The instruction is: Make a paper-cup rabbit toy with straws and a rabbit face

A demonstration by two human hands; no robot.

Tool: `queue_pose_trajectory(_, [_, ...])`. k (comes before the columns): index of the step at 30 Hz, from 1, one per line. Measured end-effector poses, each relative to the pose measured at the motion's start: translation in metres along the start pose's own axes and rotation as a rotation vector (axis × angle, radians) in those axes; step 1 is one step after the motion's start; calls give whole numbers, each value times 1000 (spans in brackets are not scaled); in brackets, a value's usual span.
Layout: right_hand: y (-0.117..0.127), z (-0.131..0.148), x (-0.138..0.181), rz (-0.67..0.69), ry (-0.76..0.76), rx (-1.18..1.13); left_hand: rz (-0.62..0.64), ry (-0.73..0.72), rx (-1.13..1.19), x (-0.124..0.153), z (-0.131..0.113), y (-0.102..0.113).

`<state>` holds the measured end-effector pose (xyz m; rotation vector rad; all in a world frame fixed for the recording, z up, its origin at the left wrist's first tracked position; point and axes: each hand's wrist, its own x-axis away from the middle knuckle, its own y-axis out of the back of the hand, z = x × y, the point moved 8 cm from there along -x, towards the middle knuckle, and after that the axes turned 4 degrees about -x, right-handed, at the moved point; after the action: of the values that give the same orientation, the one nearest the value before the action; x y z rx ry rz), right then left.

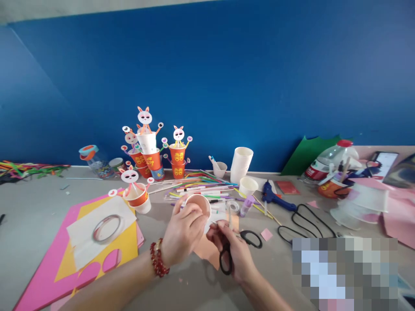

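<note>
A white paper cup (207, 211) is tipped with its mouth toward me. My left hand (186, 229) is closed on it, some fingers reaching over the rim into the cup. My right hand (235, 246) has its thumb and fingers pinched together at the cup's lower right side; whatever lies between the fingertips is too small to make out. Black-handled scissors (251, 239) show around the right hand, which covers their middle; I cannot tell whether they touch it. A sheet of orange paper (207, 250) lies below the cup.
Rabbit-faced cup figures (178, 155) stand at the back left. Pink and yellow sheets (129, 242) with a tape roll (106, 228) lie left. Behind the hands are pens, pipe cleaners and stacked white cups (241, 164). A blue glue gun (277, 196) with a looping cord lies right.
</note>
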<state>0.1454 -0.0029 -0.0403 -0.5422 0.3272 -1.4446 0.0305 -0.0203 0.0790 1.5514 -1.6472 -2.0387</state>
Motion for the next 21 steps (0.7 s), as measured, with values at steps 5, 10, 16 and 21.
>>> queue_pose_trajectory(5, [-4, 41, 0, 116, 380, 641, 77, 219, 264, -9, 22, -9])
queue_pose_trajectory(10, [-14, 59, 11, 187, 696, 858, 126, 183, 227, -17, 20, -13])
queue_pose_trajectory(16, [14, 19, -7, -50, 147, 258, 35, 38, 13, -12, 2, -14])
queue_pose_trajectory(21, [10, 4, -11, -31, -61, -34, 2, 80, 144, -11, 10, -14])
